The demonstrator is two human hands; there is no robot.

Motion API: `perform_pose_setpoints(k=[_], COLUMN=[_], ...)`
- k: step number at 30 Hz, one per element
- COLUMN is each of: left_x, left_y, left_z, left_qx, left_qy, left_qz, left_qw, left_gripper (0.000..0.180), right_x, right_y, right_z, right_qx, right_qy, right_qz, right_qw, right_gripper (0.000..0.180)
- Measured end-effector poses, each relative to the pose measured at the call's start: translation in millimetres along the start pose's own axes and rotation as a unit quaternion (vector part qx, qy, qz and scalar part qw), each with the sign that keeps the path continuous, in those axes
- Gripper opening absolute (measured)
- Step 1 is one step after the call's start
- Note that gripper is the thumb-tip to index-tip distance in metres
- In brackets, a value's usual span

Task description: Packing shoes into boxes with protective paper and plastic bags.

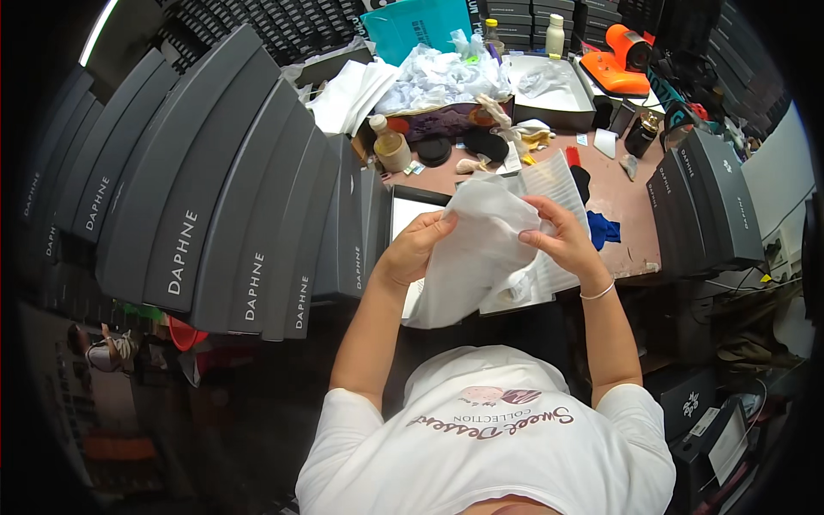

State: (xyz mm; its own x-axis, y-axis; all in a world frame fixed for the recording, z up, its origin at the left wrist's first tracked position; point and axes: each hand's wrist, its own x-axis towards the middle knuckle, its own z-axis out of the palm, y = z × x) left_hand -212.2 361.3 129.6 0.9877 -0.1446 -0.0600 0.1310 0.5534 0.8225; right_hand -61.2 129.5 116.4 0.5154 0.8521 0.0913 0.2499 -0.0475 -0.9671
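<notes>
In front of my chest a thin, see-through white sheet (pixel 481 236) hangs crumpled between my hands; whether it is a flat sheet or a bag I cannot tell. My left hand (pixel 416 245) is closed on its left edge, thumb on top. On the opposite edge, my right hand (pixel 562 239) pinches it between thumb and fingers. Beneath and behind it lies a ribbed, translucent white wrapping sheet (pixel 556 190). A dark-rimmed box with a white inside (pixel 415 210) lies below, mostly hidden by the held sheet and my left hand.
Tall stacks of dark grey boxes (pixel 215 172) crowd the left; more boxes (pixel 705 202) stand at the right edge. Farther back on the pinkish table (pixel 639 227) are a heap of white tissue paper (pixel 446 75), a bottle (pixel 390 146), an orange device (pixel 616 75) and a blue cloth (pixel 604 228).
</notes>
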Motion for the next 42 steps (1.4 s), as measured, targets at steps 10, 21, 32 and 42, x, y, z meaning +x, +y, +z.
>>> perform_pose_setpoints(k=[10, 21, 32, 42], left_x=[-16, -7, -24, -40], left_y=[-3, 5, -36, -92], left_z=[-11, -6, 7, 38], left_qx=[0.115, 0.149, 0.415, 0.497], left_qy=[0.087, 0.110, 0.380, 0.360], left_qz=[0.050, 0.088, 0.434, 0.331], left_qw=[0.988, 0.979, 0.704, 0.717], left_gripper=[0.036, 0.036, 0.040, 0.093], right_x=[-10, 3, 20, 6], right_y=[-19, -21, -49, -56], right_z=[30, 27, 28, 40], right_qx=[0.195, 0.200, 0.283, 0.297], right_qy=[-0.007, 0.046, 0.015, -0.060], right_qz=[-0.005, -0.076, -0.059, -0.043], right_qw=[0.981, 0.976, 0.957, 0.952], right_gripper=[0.022, 0.019, 0.013, 0.018])
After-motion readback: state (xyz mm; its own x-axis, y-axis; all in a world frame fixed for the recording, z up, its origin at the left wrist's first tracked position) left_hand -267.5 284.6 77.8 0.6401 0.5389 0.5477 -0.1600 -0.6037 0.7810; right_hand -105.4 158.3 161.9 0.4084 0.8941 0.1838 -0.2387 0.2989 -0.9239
